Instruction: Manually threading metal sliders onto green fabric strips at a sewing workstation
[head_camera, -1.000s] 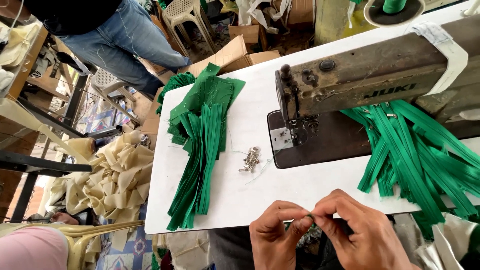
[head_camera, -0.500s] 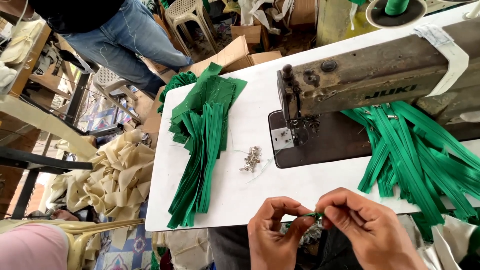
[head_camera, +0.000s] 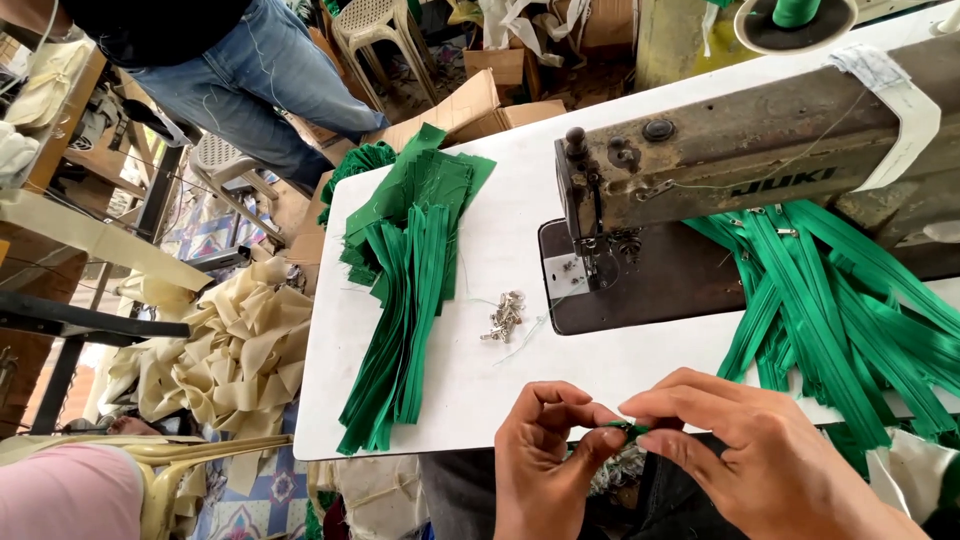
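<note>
My left hand (head_camera: 545, 450) and my right hand (head_camera: 745, 450) meet at the near edge of the white table (head_camera: 520, 200). Together they pinch the end of a green zipper strip (head_camera: 628, 429), of which only a small bit shows between the fingertips. A small heap of metal zipper sliders (head_camera: 503, 317) lies on the table just beyond my left hand. A stack of green zipper strips (head_camera: 405, 290) lies to the left. A loose pile of green zippers (head_camera: 850, 300) spreads under the arm of the old grey sewing machine (head_camera: 760, 150) on the right.
A person in jeans (head_camera: 240, 70) stands at the far left. Cream fabric scraps (head_camera: 230, 350) are heaped on the floor left of the table. Cardboard boxes (head_camera: 470, 105) and a plastic stool (head_camera: 375, 30) stand behind. A green thread cone (head_camera: 795, 12) sits at the top right.
My hands have stayed at the table's near edge, with the fingers shifting slightly on the green zipper end. Nothing on the table has moved.
</note>
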